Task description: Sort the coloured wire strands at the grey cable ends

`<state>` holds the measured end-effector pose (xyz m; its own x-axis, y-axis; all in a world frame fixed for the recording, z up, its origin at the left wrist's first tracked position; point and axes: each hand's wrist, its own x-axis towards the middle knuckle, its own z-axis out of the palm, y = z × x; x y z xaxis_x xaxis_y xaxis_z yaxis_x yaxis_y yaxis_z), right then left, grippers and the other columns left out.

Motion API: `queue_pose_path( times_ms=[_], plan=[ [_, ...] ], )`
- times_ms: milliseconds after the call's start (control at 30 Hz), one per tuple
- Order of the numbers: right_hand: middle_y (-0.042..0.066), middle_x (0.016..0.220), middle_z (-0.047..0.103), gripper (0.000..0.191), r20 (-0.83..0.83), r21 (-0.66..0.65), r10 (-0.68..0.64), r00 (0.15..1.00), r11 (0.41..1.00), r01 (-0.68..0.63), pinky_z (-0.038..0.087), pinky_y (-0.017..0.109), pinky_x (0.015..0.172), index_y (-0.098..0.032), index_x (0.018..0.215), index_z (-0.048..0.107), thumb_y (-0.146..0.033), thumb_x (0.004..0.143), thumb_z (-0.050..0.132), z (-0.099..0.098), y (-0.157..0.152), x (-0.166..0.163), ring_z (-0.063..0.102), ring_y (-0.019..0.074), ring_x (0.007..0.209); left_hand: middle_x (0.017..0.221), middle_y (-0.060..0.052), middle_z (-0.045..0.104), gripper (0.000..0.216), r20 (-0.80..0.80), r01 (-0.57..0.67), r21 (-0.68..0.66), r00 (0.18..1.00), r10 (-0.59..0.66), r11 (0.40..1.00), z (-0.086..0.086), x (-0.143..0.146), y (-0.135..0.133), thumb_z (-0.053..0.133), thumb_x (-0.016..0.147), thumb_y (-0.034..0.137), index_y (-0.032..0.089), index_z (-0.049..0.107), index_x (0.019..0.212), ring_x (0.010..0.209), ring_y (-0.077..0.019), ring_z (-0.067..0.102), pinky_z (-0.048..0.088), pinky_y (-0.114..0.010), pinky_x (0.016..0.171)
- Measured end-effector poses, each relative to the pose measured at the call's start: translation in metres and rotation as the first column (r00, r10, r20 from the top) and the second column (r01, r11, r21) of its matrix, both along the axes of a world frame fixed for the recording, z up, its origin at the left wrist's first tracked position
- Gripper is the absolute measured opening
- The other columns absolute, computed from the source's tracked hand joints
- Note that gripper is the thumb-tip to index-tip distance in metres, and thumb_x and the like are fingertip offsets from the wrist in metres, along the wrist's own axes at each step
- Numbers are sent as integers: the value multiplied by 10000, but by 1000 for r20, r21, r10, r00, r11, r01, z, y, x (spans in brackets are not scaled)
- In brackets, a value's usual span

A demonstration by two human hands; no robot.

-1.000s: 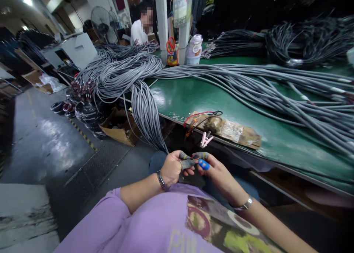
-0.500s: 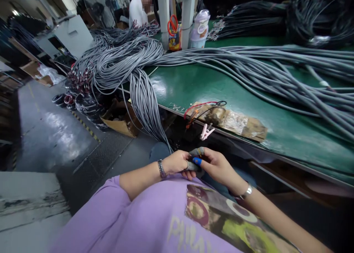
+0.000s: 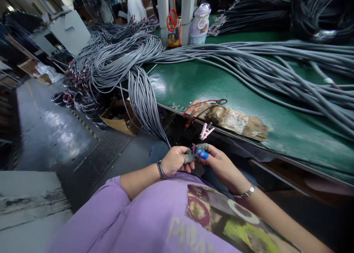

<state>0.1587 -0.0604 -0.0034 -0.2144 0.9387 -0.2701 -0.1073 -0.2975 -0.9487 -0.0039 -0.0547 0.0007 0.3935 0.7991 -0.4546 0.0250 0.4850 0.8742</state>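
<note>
The left hand [image 3: 173, 160] and right hand [image 3: 220, 164] are curling nearly closed, both pinching thin coloured wires [image 3: 193, 149], which are resting between them in front of the bench [image 3: 177, 83], while a pink clip [image 3: 205, 132] is jutting near its edge

We cannot count the thin wires [image 3: 194, 149] pinched between the left hand [image 3: 173, 161] and the right hand [image 3: 219, 166]; they are too small, and the fingers partly cover them. We lose the lower end of the hanging cable bundle [image 3: 146, 101] behind the left hand. The picture's right edge cuts off the grey cables [image 3: 293, 81] on the bench, and the top edge crops the fan [image 3: 95, 5] and a co-worker [image 3: 135, 7]. We find the shirt lettering [image 3: 189, 234] blurred and cut off below.
</note>
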Motion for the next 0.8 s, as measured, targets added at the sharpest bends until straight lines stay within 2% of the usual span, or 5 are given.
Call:
queue_pose_path(
  times_ms=[100,367,500,633,800],
  plan=[
    [12,684,611,434,73,33,19,997,999,-22,407,277,569,-198,749,631,-566,585,794,4,5,-5,499,144,614,535,-3,592,366,-8,6,17,1000,-5,1000,-2,0,-2,709,654,481,147,563,628,384,-72,518,286,-173,351],
    [-20,599,548,364,3,-23,-125,992,992,125,358,268,526,-203,687,613,-519,621,779,-3,-1,-6,427,118,543,591,-28,613,431,5,-90,75,996,90,993,-7,-1,-3,667,714,547,133,573,641,434,-85,561,328,-174,375],
    [-28,564,518,369,15,-1,-160,987,987,160,349,261,510,-201,654,588,-516,628,778,-3,-4,-5,419,116,533,613,-42,631,410,21,-120,92,993,119,988,-8,2,-3,660,732,531,132,579,686,456,-97,578,308,-176,373],
    [-20,563,518,385,57,52,-141,988,989,138,368,265,503,-202,641,571,-533,633,767,-4,-5,-2,428,121,531,617,-45,636,402,41,-148,90,989,145,985,-9,4,-3,656,732,528,137,572,694,467,-103,586,281,-181,374],
    [-4,596,556,339,63,79,-51,997,996,46,404,267,525,-201,663,600,-503,659,754,-6,-5,5,466,134,563,576,-17,604,368,20,-148,79,989,147,986,-6,2,-1,661,729,492,141,574,656,416,-67,516,260,-176,383]
  ],
)
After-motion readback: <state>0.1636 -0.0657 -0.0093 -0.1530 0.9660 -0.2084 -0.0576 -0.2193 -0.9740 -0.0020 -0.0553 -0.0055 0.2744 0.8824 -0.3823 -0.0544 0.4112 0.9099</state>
